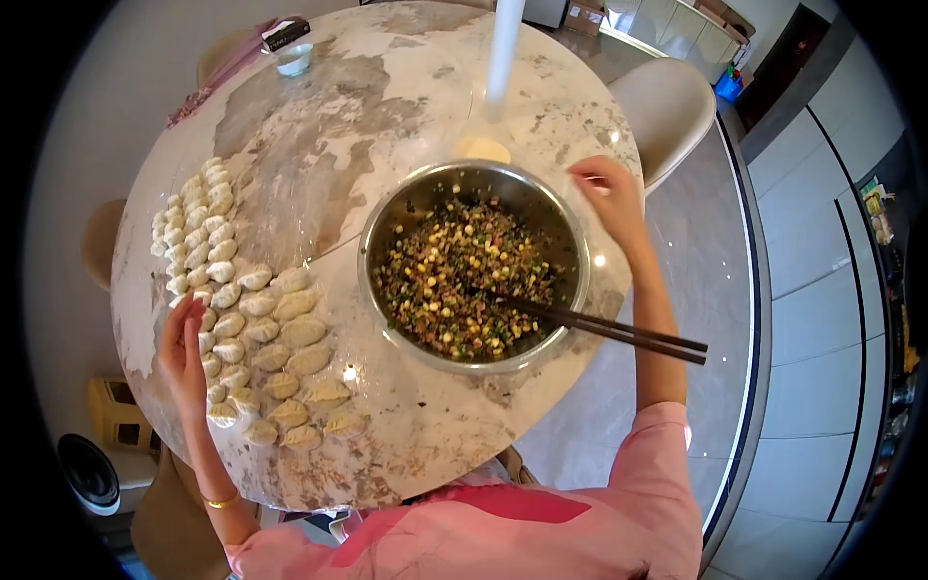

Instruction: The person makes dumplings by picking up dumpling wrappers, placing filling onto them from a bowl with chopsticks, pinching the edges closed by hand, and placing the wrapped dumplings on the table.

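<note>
Several rows of pale folded dumplings (pixel 259 331) lie on the left part of the round table. My left hand (pixel 181 340) is over the left edge of these rows, fingers extended, with no object visible in it. A steel bowl (pixel 378 307) of chopped filling (pixel 464 271) stands in front of me, with dark chopsticks (pixel 628 333) resting in it and over its right rim. My right hand (pixel 606 193) is raised just right of the bowl, its fingers bent together; what they hold, if anything, is too small to name. Beyond the bowl's far rim lies a pale round wrapper (pixel 486 150).
The marbled table (pixel 435 420) carries a small light bowl (pixel 294 60) and a dark tissue box (pixel 286 35) at its far left. A white post (pixel 503 53) rises behind the steel bowl. Chairs, one of them beige (pixel 667 111), surround the table.
</note>
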Motion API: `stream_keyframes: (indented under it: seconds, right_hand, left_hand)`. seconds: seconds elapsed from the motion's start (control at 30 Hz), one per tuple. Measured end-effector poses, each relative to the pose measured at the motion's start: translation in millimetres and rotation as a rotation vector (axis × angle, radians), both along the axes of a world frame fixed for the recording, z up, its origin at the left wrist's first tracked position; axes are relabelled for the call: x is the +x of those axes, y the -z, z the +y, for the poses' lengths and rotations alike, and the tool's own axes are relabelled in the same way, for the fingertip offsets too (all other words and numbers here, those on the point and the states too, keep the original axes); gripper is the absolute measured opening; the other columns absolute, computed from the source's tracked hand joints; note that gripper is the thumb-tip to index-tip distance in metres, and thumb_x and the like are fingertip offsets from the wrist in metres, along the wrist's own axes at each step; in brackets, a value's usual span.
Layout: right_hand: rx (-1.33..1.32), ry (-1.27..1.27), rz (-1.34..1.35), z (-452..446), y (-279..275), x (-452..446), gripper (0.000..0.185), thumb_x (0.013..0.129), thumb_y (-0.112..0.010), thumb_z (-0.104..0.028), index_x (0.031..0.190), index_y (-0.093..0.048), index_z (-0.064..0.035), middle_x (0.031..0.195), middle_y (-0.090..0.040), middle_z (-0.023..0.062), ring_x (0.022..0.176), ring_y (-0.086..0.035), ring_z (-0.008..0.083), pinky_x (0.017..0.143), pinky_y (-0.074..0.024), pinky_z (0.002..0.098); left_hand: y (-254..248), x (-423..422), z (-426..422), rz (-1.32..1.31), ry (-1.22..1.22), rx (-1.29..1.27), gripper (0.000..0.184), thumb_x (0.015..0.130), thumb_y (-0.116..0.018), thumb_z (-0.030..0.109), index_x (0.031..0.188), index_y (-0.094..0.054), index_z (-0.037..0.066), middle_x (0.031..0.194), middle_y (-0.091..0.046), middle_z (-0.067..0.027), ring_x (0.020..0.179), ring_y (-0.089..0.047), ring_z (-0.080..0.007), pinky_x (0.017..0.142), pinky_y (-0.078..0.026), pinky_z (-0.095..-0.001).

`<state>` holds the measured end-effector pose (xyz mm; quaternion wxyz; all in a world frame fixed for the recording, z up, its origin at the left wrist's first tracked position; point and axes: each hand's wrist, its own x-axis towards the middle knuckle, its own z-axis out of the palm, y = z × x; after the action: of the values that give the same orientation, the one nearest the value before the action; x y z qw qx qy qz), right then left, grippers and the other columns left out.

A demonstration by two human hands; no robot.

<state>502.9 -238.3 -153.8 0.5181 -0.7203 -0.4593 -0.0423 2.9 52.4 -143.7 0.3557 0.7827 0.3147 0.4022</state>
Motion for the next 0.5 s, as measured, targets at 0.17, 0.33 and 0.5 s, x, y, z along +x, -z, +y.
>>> stream_keyframes:
  seconds: [0.17, 0.33, 0.5]
  right_hand:
    - [-0.257, -0.179, -0.148, 43, 21, 18, 0.013, 0.080, -0.061, -0.004, 0.091, -0.064, 0.0026, 0.089, -0.064, 0.0157, 0.084, -0.062, 0.0294, 0.075, -0.0493, 0.0349]
    - [-0.424, -0.136, 0.199, 43, 33, 3, 0.026, 0.086, -0.053, -0.013, 0.104, -0.064, 0.0022, 0.102, -0.063, 0.0195, 0.099, -0.059, 0.0335, 0.087, -0.0457, 0.0380]
    - [-0.278, -0.215, -0.465, 25, 40, -4, 0.034, 0.082, -0.053, -0.011, 0.113, -0.062, -0.0012, 0.111, -0.061, 0.0178, 0.105, -0.057, 0.0349, 0.092, -0.0447, 0.0385]
  left_hand:
    - [0, -6, -3, 0.026, -0.051, -0.020, 0.030, 0.097, -0.047, 0.008, 0.124, -0.053, -0.006, 0.118, -0.060, -0.0134, 0.107, -0.059, -0.0192, 0.095, -0.046, -0.0317]
    - [1, -8, -9, 0.039, -0.074, -0.037, 0.030, 0.097, -0.047, 0.008, 0.123, -0.054, -0.004, 0.118, -0.060, -0.0131, 0.108, -0.059, -0.0190, 0.095, -0.046, -0.0308]
    - [4, 1, -12, 0.107, -0.093, -0.064, 0.029, 0.097, -0.048, 0.007, 0.123, -0.053, -0.005, 0.118, -0.060, -0.0123, 0.108, -0.059, -0.0190, 0.094, -0.046, -0.0301]
